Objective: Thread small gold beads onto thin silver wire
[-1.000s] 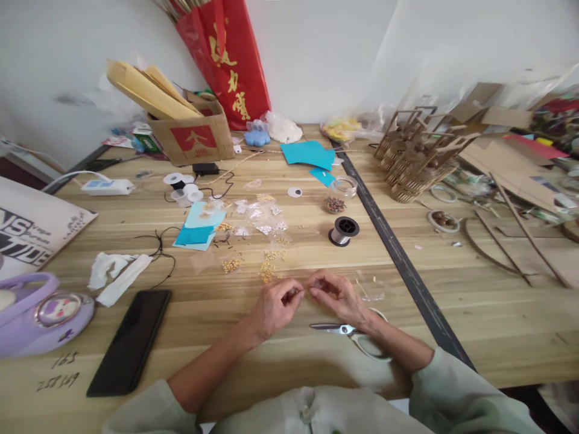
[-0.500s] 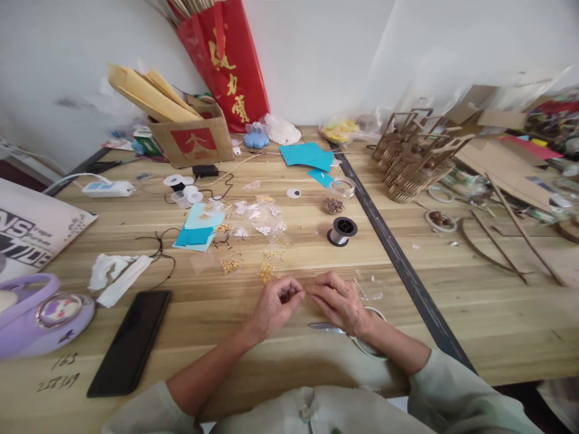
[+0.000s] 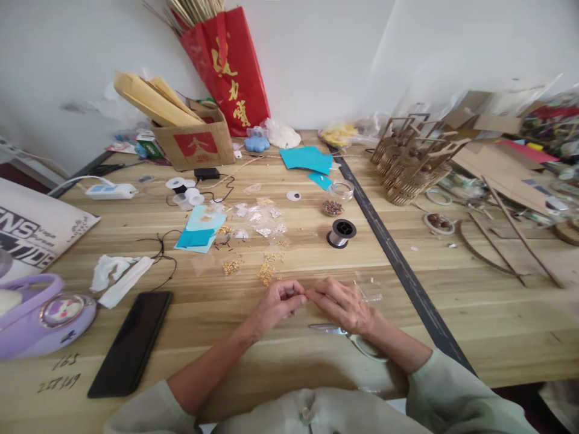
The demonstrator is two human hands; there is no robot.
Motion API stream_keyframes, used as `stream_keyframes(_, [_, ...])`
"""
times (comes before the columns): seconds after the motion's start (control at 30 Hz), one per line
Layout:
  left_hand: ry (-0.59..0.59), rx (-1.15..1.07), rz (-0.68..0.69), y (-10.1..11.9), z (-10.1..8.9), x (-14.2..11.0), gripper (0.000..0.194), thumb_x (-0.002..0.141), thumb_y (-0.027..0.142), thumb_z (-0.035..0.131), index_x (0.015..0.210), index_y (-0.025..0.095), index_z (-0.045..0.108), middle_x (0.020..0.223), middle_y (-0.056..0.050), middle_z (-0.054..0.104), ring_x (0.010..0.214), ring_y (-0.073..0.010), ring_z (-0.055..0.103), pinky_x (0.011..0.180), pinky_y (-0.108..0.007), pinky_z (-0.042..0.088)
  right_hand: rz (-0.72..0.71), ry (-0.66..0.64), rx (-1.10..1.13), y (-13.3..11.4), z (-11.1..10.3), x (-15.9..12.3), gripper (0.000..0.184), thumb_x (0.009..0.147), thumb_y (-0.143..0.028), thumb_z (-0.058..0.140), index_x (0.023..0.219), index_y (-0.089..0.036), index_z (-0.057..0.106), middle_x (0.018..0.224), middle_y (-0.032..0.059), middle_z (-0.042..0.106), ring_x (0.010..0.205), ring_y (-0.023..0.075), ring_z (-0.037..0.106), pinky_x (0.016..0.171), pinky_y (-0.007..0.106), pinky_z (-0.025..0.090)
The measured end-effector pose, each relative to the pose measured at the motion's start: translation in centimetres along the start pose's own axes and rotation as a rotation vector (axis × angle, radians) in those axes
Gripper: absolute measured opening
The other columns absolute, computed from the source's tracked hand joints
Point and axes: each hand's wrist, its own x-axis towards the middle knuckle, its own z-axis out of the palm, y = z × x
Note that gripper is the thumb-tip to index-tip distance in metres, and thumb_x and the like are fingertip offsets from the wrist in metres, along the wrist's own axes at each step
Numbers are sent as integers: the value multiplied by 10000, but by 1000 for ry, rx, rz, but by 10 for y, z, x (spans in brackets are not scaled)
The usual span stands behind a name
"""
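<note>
My left hand (image 3: pixel 279 306) and my right hand (image 3: pixel 341 303) meet fingertip to fingertip low over the wooden table. Both are pinched closed; whatever lies between the fingers is too small to make out. Under my right hand and wrist lies a pair of scissors (image 3: pixel 367 349) with pale handles, partly covered, its blades pointing left. Just beyond my left hand are small piles of gold beads (image 3: pixel 266 272), with another gold pile (image 3: pixel 232 267) further left. A spool of thin silvery wire (image 3: pixel 341 233) stands past my right hand. A small clear plastic bag (image 3: pixel 371 288) lies beside that hand.
Silvery bits in clear bags (image 3: pixel 265 222) and blue sheets (image 3: pixel 196 235) lie mid-table. A black phone (image 3: pixel 131 343) and a purple object (image 3: pixel 49 313) are at left. Small woven baskets (image 3: pixel 407 169) and thin sticks (image 3: pixel 520 229) occupy the right, beyond a dark strip (image 3: pixel 393 259).
My right hand has turned slightly, its back now flatter and more toward the camera. Both hands remain together in nearly the same place. The view has shifted very slightly.
</note>
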Motion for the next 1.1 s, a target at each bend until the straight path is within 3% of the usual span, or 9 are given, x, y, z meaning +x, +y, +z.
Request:
stream_keyframes(0.17, [-38, -92, -37, -4, -2, 2, 337, 685, 417, 710, 719, 134, 529, 547, 62, 405, 457, -34, 357, 388, -155, 184, 14, 5, -1, 0, 1, 0, 261, 907, -102, 426, 1129, -138, 558, 897, 87, 568, 753, 150, 562, 544, 239, 438])
stream_keyframes(0.3, [-61, -164, -61, -4, -3, 3, 349, 660, 412, 730, 710, 133, 527, 521, 68, 407, 438, -29, 343, 380, -158, 156, 108, 22, 44, -2, 3, 0, 199, 888, -110, 466, 1042, -160, 582, 865, 61, 557, 711, 129, 551, 529, 223, 424])
stream_keyframes(0.63, [-62, -207, -84, -5, -4, 4, 350, 639, 388, 742, 698, 134, 508, 511, 71, 414, 415, -23, 339, 365, -166, 121, 288, 112, 348, -12, -2, 11, 123, 871, -155, 489, 960, -188, 567, 900, 65, 563, 744, 135, 567, 580, 233, 475])
stream_keyframes(0.9, [-97, -56, -22, -7, -6, 3, 324, 711, 419, 694, 730, 137, 537, 505, 65, 428, 434, -36, 333, 401, -166, 193, 276, 111, 453, -20, -5, 17, 137, 856, -103, 481, 957, -185, 524, 883, 68, 620, 782, 143, 596, 630, 244, 505])
stream_keyframes(1.1, [-128, -67, -13, -5, -7, 2, 380, 685, 457, 719, 732, 129, 533, 513, 72, 404, 442, -33, 303, 419, -175, 207, 178, 45, 287, -26, -7, 18, 201, 893, -112, 462, 1073, -170, 529, 952, 95, 646, 832, 158, 621, 634, 256, 511])
